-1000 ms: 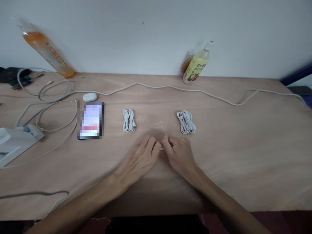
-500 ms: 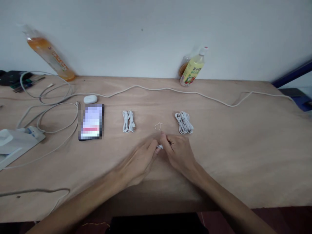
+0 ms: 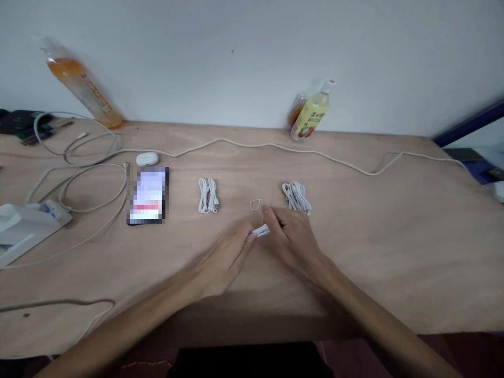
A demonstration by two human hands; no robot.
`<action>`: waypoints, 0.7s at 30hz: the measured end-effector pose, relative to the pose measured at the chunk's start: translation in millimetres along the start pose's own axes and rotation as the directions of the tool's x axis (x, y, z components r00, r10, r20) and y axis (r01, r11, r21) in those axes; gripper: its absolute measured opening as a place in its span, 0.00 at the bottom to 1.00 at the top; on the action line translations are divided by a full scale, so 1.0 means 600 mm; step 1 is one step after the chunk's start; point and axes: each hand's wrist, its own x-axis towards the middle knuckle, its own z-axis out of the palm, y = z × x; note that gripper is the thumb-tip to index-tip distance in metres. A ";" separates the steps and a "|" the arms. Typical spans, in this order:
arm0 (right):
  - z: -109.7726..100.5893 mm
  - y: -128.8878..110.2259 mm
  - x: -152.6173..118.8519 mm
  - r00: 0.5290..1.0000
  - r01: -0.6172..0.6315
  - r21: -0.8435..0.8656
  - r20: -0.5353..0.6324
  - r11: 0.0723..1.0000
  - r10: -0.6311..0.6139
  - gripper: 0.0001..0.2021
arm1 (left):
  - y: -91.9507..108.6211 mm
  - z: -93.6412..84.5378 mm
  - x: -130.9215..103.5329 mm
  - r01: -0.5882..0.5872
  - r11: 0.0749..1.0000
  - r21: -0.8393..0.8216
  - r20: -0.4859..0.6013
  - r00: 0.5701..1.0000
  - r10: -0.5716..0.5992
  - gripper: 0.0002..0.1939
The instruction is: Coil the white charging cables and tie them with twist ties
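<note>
Between my two hands is a small white cable bundle, mostly covered by my fingers. My left hand pinches its left end, and my right hand is closed round its right end. Just above the hands, a thin white tie lies loosely looped on the table. One coiled white cable rests to the left of it. Further right, white coiled cables lie in a heap, their lower edge partly behind my right hand.
A phone and a white earbud case lie on the left of the wooden table. Loose cables and a power strip are further left. An orange bottle and a yellow bottle stand by the wall.
My hands have drawn slightly apart, showing more of the white bundle. My right hand has moved up a little and now overlaps the edge of the right cable heap.
</note>
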 end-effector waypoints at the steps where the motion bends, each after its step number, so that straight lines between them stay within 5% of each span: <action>1: -0.003 0.004 0.005 1.000 -0.021 0.021 -0.018 1.000 0.022 0.28 | 0.000 -0.002 0.001 0.026 0.999 -0.047 0.011 1.000 -0.025 0.19; 4: -0.007 0.026 0.022 0.992 -0.091 0.044 -0.080 0.995 0.094 0.22 | 0.002 -0.007 0.005 0.133 0.980 -0.145 -0.012 0.991 -0.136 0.18; 8: 0.006 0.059 0.042 0.991 -0.132 0.007 -0.004 0.991 0.132 0.06 | 0.001 -0.008 0.010 0.250 0.945 -0.211 -0.119 0.953 -0.279 0.19; 13: 0.022 0.068 0.051 0.982 -0.180 -0.067 0.052 0.981 0.184 0.05 | -0.009 -0.006 0.014 0.233 0.936 -0.263 -0.227 0.928 -0.294 0.17; 21: 0.025 0.071 0.068 0.949 -0.296 -0.030 0.102 0.955 0.298 0.06 | -0.024 0.001 0.012 0.259 0.895 -0.363 -0.223 0.909 -0.353 0.18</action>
